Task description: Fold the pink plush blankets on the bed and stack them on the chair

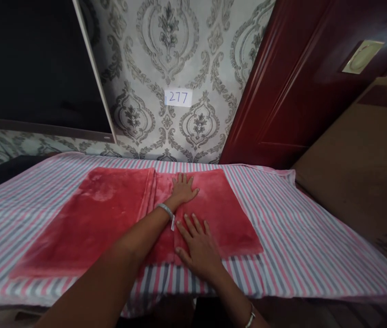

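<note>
A red plush blanket (111,205) lies spread on the table, its left and right sides folded in toward the middle. Between the two folded edges runs a narrow strip of the lower layer. My left hand (183,187) rests flat with spread fingers on the inner edge of the right fold, near the far side. Closer to me, my right hand (198,248) is also laid flat on the right fold, fingers apart. A small white tag (172,222) shows beside my left wrist. Neither hand grips anything.
A striped cloth (282,237) covers the table. Behind it is a patterned wall with a paper marked 277 (178,97). A dark screen (39,68) stands at the left, a dark red door (302,68) at the back right, and a cardboard box (367,173) at the right.
</note>
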`<state>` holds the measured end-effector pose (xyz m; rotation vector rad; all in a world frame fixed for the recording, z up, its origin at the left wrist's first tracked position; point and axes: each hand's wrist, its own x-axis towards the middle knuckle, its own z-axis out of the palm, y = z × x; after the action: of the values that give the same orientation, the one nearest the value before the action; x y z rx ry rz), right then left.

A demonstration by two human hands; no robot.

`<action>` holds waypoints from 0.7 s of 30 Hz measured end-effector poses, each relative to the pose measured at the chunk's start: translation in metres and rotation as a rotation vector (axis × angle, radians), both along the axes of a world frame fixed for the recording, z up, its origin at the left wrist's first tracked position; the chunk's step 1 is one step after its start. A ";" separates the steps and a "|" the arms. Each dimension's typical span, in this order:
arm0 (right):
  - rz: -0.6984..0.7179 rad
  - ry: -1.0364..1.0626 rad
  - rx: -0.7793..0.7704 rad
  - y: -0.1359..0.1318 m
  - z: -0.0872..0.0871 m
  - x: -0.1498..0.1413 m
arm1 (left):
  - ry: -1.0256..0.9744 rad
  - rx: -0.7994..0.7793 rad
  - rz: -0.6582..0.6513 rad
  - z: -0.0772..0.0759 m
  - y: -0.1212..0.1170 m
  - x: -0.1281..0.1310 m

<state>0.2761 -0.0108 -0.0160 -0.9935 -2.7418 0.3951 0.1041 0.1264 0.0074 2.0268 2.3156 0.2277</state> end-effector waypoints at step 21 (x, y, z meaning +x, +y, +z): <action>-0.480 0.106 0.188 0.110 0.048 0.044 | -0.022 0.068 -0.071 0.009 -0.038 0.051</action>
<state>0.3204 0.0995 0.0325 -1.4704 -2.2905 0.1031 0.1552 0.0884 0.0160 2.1218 2.2484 0.3267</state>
